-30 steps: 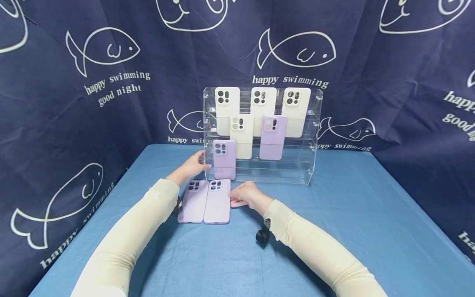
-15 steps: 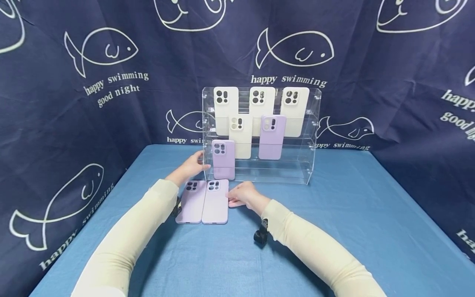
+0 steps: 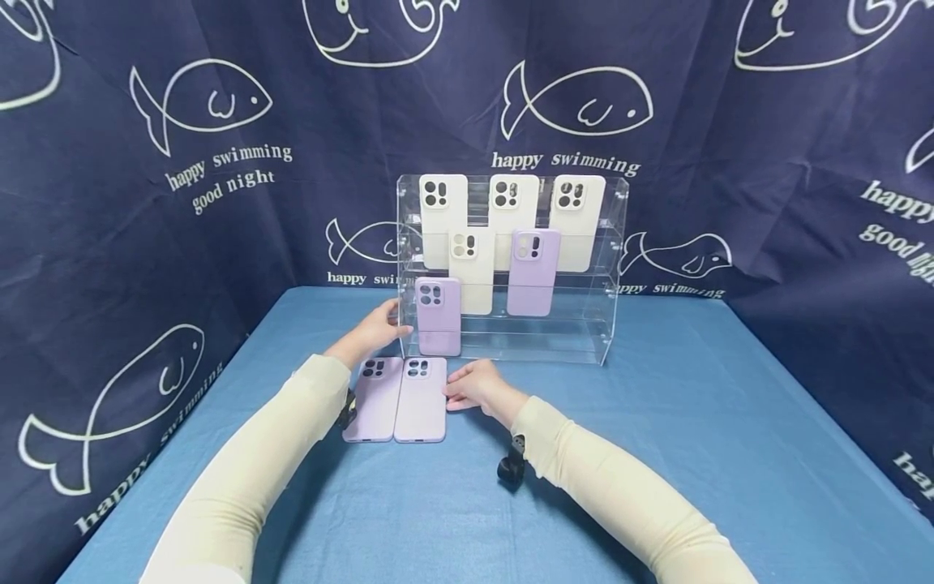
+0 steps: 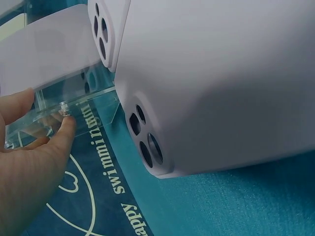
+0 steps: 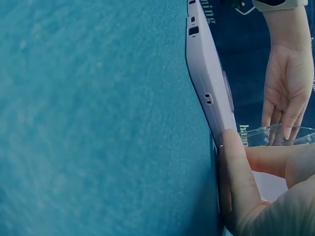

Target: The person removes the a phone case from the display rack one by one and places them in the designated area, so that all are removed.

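Head view: right lilac case [image 3: 421,405] lies flat on the bench [image 3: 503,519], matte back up, lens cutouts toward the clear rack [image 3: 601,324], alongside left lilac case [image 3: 370,405]. Hands apart. Right hand [image 3: 483,387] touches the former's right edge; pinching or not, cannot tell. Left hand [image 3: 374,328] grips the rack's side. Right wrist view adds slots in the case's edge; left wrist view, the neighbour's lens openings up close.

White lettering [image 3: 229,153] on navy fabric backdrop [image 3: 409,122]: "happy swimming", repeated; "good night" below at left.
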Motion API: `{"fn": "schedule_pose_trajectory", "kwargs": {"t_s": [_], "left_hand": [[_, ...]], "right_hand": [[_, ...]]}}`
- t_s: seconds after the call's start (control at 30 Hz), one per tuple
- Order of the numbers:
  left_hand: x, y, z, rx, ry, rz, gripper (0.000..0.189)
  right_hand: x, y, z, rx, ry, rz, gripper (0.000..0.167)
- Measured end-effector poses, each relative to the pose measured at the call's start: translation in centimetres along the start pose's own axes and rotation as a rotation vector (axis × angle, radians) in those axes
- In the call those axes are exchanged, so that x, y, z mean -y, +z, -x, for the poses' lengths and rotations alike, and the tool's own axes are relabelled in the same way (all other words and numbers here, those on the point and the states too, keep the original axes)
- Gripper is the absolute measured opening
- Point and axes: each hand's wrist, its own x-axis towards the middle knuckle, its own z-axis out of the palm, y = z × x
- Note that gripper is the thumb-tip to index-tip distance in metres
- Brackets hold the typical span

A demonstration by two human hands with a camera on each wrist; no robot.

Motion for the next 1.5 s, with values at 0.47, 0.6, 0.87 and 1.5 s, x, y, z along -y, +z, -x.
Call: {"fn": "schedule_pose_trajectory", "kwargs": {"t_s": [0.47, 0.6, 0.87, 1.5], "left_hand": [[0.3, 0.0, -0.2, -0.002, 0.011, 0.002, 0.077], [0.4, 0.0, -0.2, -0.008, 0.009, -0.004, 0.077], [0.2, 0.2, 0.0, -0.018, 0.013, 0.000, 0.075], [-0.1, 0.6, -0.2, -0.042, 0.005, -0.013, 0.073]], "right_hand": [[-0.2, 0.2, 0.0, -0.008, -0.003, -0.023, 0.023], [-0.2, 0.3, 0.0, -0.012, 0.004, -0.034, 0.023], [-0.3, 0.1, -0.1, 0.010, 0.021, -0.041, 0.026], [0.8, -1.8, 0.6, 0.143, -0.012, -0.126, 0.036]]}}
